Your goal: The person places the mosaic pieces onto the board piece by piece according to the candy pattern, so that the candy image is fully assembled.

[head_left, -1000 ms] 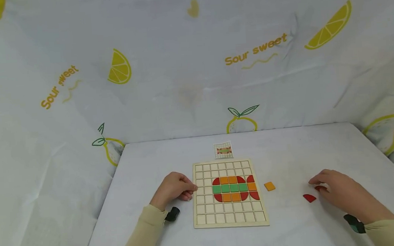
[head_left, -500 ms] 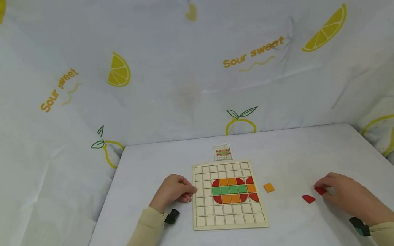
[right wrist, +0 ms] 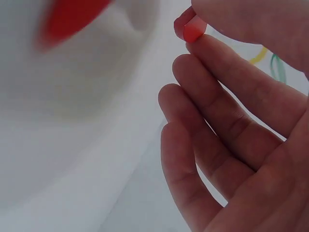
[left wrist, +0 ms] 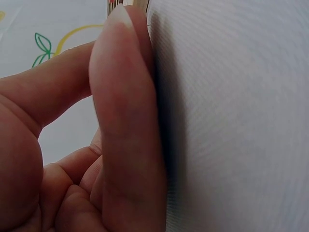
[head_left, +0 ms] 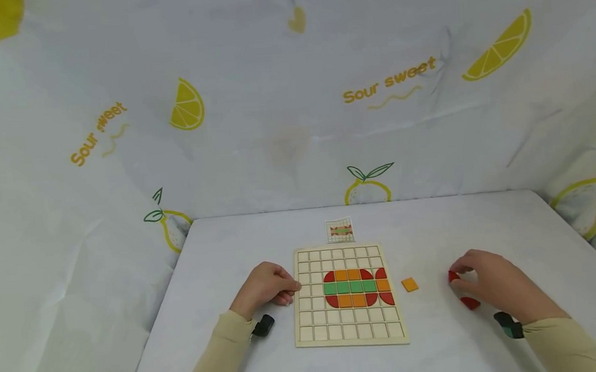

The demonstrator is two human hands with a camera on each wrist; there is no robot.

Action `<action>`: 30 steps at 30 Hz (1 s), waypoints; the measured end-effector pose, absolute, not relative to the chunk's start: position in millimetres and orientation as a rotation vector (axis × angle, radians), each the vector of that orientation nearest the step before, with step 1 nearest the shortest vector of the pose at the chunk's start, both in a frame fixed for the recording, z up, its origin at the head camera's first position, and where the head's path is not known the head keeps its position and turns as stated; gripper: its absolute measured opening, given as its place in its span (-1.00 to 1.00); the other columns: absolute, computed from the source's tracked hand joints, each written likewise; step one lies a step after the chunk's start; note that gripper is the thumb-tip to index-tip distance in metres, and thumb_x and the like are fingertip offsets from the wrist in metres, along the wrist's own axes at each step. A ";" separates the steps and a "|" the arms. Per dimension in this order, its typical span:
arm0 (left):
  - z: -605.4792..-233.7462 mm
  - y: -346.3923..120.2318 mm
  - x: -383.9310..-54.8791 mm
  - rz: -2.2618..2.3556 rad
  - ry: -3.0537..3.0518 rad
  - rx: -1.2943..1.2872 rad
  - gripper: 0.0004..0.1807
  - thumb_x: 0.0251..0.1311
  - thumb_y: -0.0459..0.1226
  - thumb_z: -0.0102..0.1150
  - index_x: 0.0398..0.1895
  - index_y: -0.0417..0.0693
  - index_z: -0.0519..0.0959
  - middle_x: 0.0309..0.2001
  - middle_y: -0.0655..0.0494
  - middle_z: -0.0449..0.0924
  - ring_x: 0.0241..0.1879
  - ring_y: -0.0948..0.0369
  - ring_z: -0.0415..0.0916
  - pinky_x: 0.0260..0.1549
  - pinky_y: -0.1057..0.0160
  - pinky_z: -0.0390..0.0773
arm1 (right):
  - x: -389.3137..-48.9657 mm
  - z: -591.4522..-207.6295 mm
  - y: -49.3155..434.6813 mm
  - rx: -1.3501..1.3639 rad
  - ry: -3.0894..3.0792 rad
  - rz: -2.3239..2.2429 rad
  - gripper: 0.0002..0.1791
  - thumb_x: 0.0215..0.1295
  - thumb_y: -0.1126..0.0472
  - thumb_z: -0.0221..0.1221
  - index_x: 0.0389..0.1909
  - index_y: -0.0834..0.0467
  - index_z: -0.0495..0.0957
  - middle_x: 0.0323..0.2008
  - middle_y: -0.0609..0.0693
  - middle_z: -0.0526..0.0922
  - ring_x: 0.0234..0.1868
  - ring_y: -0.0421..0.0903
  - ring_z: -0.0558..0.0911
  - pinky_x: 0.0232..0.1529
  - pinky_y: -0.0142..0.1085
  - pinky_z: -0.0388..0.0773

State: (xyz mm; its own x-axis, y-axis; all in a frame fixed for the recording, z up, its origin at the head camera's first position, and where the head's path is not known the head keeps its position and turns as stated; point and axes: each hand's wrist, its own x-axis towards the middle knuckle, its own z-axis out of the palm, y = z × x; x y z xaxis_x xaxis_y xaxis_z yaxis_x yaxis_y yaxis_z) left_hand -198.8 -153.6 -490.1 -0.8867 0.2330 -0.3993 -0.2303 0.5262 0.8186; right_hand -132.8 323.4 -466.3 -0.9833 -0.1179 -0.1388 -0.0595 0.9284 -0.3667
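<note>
My left hand point(head_left: 266, 286) pinches the left edge of a pale wooden grid board point(head_left: 350, 331) between thumb and forefinger. On the board, orange, green and red tiles form a rounded shape, with a red and orange fan against the right side. To the right of the board, my right hand point(head_left: 497, 283) holds a red quarter-circle tile point(right wrist: 193, 28) between thumb and forefinger, lifted off the table. Its other fingers are loosely bent. A second red tile point(head_left: 470, 303) lies on the table just below that hand, blurred in the right wrist view.
An orange square tile point(head_left: 410, 285) lies between the board and my right hand. Behind the board is a small card point(head_left: 340, 230) printed with a coloured grid pattern. White cloth covers the table point(head_left: 229, 237) and hangs behind it, printed with lemons and words.
My right hand has picked up a red tile from the table and moved left with it, passing above the other red tile. The left hand has stayed at the board's edge.
</note>
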 end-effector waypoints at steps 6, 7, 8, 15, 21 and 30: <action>-490.3 -156.2 -198.2 1.347 2.301 -0.001 -0.78 0.18 -0.26 0.60 -0.34 -0.16 0.71 -0.48 0.05 0.74 -0.57 0.29 0.67 -0.50 0.37 0.73 | -159.5 -460.2 255.2 -0.237 2.959 -0.563 -0.80 0.27 0.12 0.54 -0.16 0.10 0.79 -0.17 -0.04 0.76 -0.09 0.04 0.71 0.02 0.10 0.77; -490.4 -156.0 -198.4 1.350 2.301 -0.002 -0.79 0.17 -0.26 0.60 -0.35 -0.16 0.71 -0.48 0.05 0.74 -0.57 0.29 0.67 -0.50 0.37 0.73 | -163.1 -458.6 244.4 -0.265 2.961 -0.575 -0.81 0.27 0.12 0.53 -0.17 0.09 0.79 -0.18 -0.05 0.75 -0.09 0.02 0.70 0.02 0.08 0.77; -490.3 -155.7 -198.7 1.354 2.300 -0.002 -0.79 0.17 -0.26 0.61 -0.35 -0.16 0.71 -0.48 0.05 0.74 -0.57 0.29 0.66 -0.50 0.37 0.73 | -166.4 -457.1 234.0 -0.294 2.962 -0.587 -0.81 0.28 0.12 0.53 -0.18 0.08 0.79 -0.18 -0.06 0.75 -0.10 0.01 0.70 0.01 0.07 0.77; -491.8 -154.1 -200.1 1.362 2.308 0.015 -0.79 0.17 -0.25 0.61 -0.37 -0.15 0.72 -0.48 0.05 0.75 -0.57 0.29 0.67 -0.50 0.37 0.73 | -184.5 -455.2 168.3 -0.439 2.951 -0.640 -0.86 0.31 0.09 0.51 -0.23 0.03 0.78 -0.22 -0.12 0.72 -0.14 -0.10 0.66 0.04 -0.01 0.76; -493.0 -155.2 -199.2 1.390 2.292 0.014 -0.80 0.15 -0.26 0.61 -0.39 -0.15 0.72 -0.50 0.07 0.75 -0.59 0.30 0.67 -0.52 0.36 0.73 | -191.9 -461.8 124.5 -0.506 2.920 -0.696 -0.91 0.31 0.12 0.48 -0.24 0.01 0.78 -0.21 -0.11 0.73 -0.18 -0.14 0.63 -0.04 -0.09 0.73; -491.7 -157.8 -200.3 1.396 2.292 0.013 -0.80 0.16 -0.26 0.61 -0.40 -0.14 0.73 -0.50 0.05 0.76 -0.61 0.29 0.66 -0.56 0.37 0.71 | -196.9 -475.9 82.9 -0.623 2.979 -0.632 -0.87 0.25 0.10 0.54 -0.34 0.02 0.78 -0.36 -0.16 0.64 -0.32 -0.21 0.54 -0.23 -0.23 0.66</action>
